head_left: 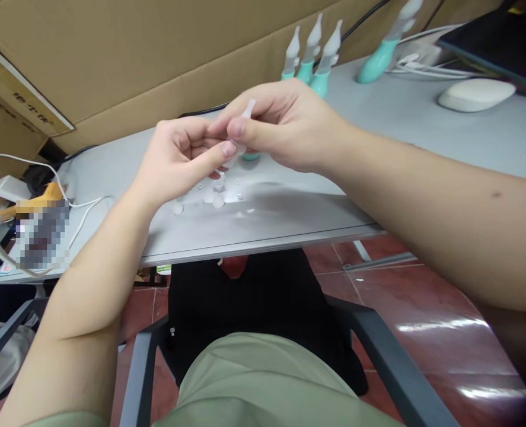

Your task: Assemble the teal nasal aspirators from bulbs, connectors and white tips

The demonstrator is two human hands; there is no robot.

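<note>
Translucent nozzle piece [248, 111] pinched between both hands' fingers [237, 127], tip upward

Nasal aspirators with teal bulbs [381, 60]: four; three grouped, one apart. Translucent nozzle piece [248, 109] in fingers: one. Partly hidden teal part [251, 156] below hands: one. Clear discs [219, 201] on bench [191, 234]: two. Smaller clear bits [240, 196]: several, exact count unclear. White computer mouse [476, 95]: one.

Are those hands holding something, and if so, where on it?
Yes: a small, translucent white plastic piece with a narrow tip. The right hand pinches it just below the tip; the left hand seems to hold its lower end, mostly hidden.
</note>
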